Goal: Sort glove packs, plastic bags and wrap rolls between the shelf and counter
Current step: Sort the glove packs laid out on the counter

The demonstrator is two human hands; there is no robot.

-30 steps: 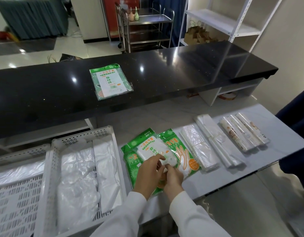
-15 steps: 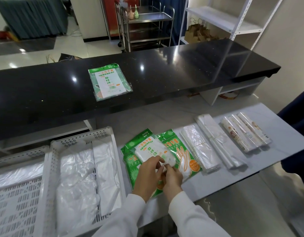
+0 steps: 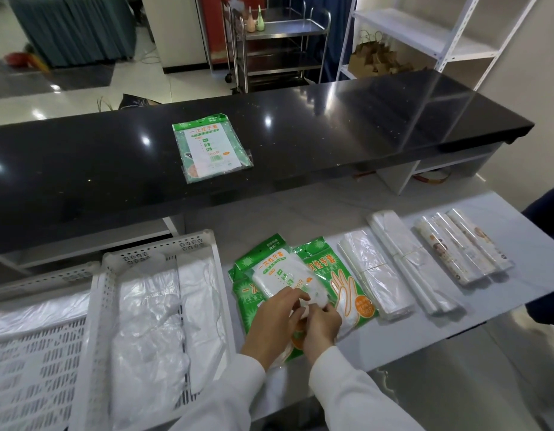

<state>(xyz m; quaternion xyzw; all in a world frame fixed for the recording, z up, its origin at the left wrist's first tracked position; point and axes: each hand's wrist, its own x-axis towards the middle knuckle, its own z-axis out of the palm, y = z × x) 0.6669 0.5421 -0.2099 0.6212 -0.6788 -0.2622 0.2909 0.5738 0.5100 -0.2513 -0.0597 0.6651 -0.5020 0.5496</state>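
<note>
Little has moved since the earlier frames: both hands stay bunched at the near end of the top glove pack (image 3: 280,275), and only the view has drifted slightly. That pack lies on a small stack of green glove packs on the grey shelf (image 3: 518,293), just right of the white basket (image 3: 97,306) that holds loose clear plastic. The left hand (image 3: 274,321) curls its fingers over the pack's lower edge, and the right hand (image 3: 322,328) pinches the same edge from the other side, so both are holding it. One glove pack (image 3: 210,147) already lies on the black counter (image 3: 363,126), while the plastic bags (image 3: 394,269) and wrap rolls (image 3: 465,247) sit untouched further right on the shelf. The step in hand looks like freeing this second pack from the stack; the next move likely calls for lifting it clear without dragging the packs beneath, then carrying it up to the counter beside the first.
</note>
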